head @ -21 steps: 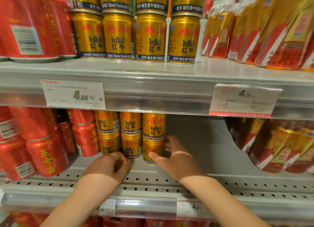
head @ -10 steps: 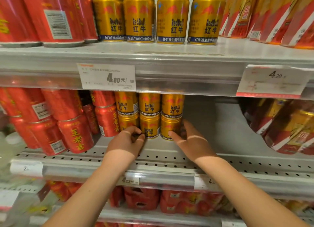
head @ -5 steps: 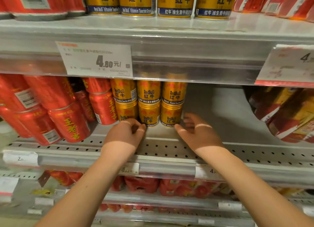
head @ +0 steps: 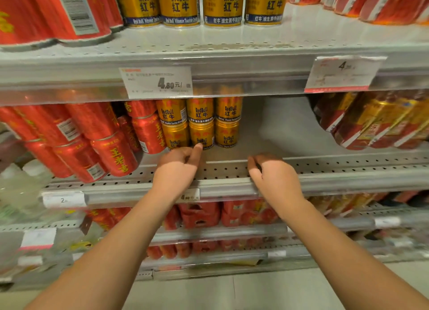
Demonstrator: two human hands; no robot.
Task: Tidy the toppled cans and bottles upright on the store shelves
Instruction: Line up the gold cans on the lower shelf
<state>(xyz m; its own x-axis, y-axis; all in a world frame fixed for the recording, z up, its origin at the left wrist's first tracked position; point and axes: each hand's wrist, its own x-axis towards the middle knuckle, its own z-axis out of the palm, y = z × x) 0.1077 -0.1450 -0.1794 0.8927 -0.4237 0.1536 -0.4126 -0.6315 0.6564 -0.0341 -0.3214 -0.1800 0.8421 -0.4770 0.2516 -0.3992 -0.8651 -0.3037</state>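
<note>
Store shelving, grey perforated metal, several tiers. Middle shelf (head: 325,170): gold cans (head: 201,133), three columns stacked two high, all upright, labels facing out, set back from the front lip so the stack sits square. To their left, red cans (head: 116,152), also stacked; to their right, past a bare gap, red-and-gold pouches (head: 371,122). Left hand (head: 177,168): fingers curled under, one digit stretched to the base of the lower middle can, gripping nothing, apparently a last nudge into line. Right hand (head: 274,173): loosely curled above the shelf's front edge, empty, clear of the cans. Price tag (head: 157,82) on the rail above
</note>
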